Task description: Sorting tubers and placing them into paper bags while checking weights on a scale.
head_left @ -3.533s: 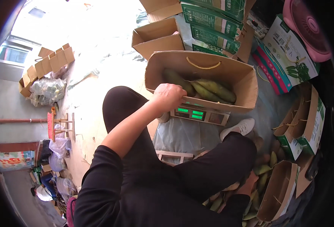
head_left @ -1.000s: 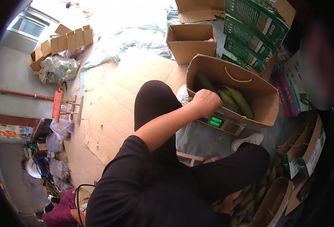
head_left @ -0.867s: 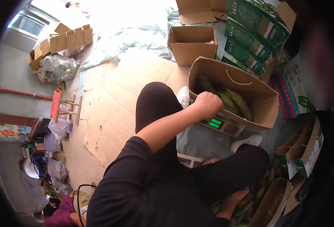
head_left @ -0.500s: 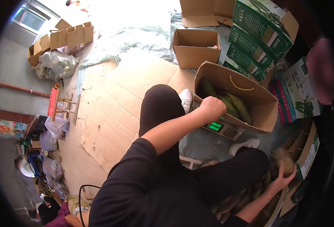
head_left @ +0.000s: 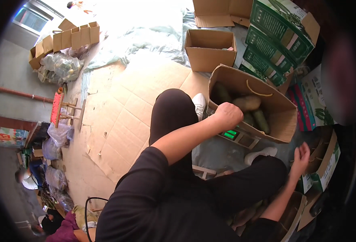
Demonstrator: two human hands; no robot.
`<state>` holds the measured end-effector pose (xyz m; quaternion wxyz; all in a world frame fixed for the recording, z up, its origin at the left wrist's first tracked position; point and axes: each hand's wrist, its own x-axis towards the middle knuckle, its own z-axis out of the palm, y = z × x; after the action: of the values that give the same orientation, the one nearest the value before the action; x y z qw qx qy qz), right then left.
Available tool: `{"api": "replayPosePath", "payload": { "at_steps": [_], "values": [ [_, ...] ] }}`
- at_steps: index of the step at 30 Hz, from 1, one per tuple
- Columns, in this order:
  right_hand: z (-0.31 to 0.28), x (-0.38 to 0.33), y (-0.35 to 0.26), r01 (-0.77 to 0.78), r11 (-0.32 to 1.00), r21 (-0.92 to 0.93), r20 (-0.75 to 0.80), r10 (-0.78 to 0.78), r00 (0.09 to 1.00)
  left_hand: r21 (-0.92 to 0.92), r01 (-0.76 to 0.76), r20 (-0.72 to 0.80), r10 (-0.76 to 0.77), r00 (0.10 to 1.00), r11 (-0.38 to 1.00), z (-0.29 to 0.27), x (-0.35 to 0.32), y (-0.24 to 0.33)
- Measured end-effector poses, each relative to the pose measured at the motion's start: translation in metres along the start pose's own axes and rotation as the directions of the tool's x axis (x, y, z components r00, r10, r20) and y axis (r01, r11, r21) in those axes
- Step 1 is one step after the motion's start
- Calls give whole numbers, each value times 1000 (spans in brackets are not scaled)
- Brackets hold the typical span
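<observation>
An open cardboard box (head_left: 275,126) with a yellow cord handle (head_left: 256,89) stands tilted on a scale (head_left: 237,138) with a green-lit display. Inside it lie several long green vegetables (head_left: 260,121) and a thick tan one (head_left: 246,103) across them; their exact kind I cannot make out. My left hand (head_left: 228,114) is closed at the box's near rim, its fingertips hidden behind the knuckles. To the right of the box, my right hand (head_left: 301,158) is raised with its fingers stretched out, holding nothing. Below my right forearm, more vegetables (head_left: 242,218) lie partly hidden beside my leg.
Another open box (head_left: 210,50) stands beyond the scale, near a row of green printed cartons (head_left: 270,50). At the right is a further opened carton (head_left: 327,161). Flattened cardboard (head_left: 125,121) covers the floor at left, by a red-topped stool (head_left: 57,107) and plastic bags (head_left: 60,66).
The tan vegetable that my right hand held at the lower right now lies in the box. My right hand has moved up, emptied and opened; my left hand stays at the rim.
</observation>
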<state>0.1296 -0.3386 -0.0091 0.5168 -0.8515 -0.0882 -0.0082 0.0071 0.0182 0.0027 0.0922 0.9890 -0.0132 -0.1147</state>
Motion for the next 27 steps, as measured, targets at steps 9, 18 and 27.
{"api": "replayPosePath", "payload": {
  "at_steps": [9,18,27],
  "values": [
    [-104,-278,258,-90,441,-893,2,205,979,20,-47,35,46,998,999,-6,9,10],
    [-78,-373,221,-611,237,-755,-460,473,751,36,16,26,-17,1000,999,-9,2,7],
    [-79,-376,236,-792,135,-596,-568,625,535,59,28,43,-31,999,998,-8,4,7]
  ]
}}
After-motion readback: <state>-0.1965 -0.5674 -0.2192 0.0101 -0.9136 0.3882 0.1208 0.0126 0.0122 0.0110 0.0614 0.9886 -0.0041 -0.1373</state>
